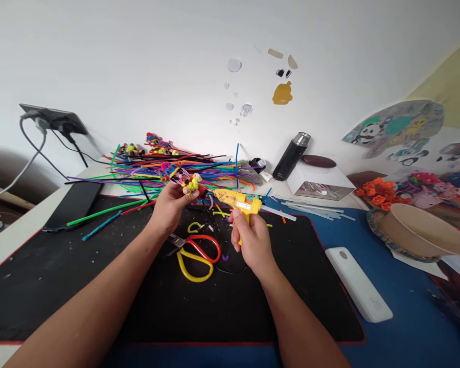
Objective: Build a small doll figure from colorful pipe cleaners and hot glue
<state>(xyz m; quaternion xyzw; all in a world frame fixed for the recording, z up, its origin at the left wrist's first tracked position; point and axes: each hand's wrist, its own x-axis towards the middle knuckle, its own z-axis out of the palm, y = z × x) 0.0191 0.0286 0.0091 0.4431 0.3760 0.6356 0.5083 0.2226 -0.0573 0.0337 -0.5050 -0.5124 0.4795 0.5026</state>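
Pinched in my left hand (169, 206) is a small colourful pipe-cleaner figure (192, 185) with yellow, pink and blue parts. My right hand (252, 235) is wrapped round the handle of a yellow glue gun (233, 199). The gun's nozzle points left towards the figure, with a small gap between them. Below the hands, scissors (200, 258) with one red and one yellow handle lie on the black mat (230, 312). Short pipe-cleaner scraps are scattered by the scissors.
Behind the hands lies a pile of coloured pipe cleaners (214, 171). A black flask (291, 156) leans by a white box (322, 176). On the right are a white power bank (359, 283), a bowl (425, 230) and orange flowers (376, 193). A black phone (73, 205) lies at left.
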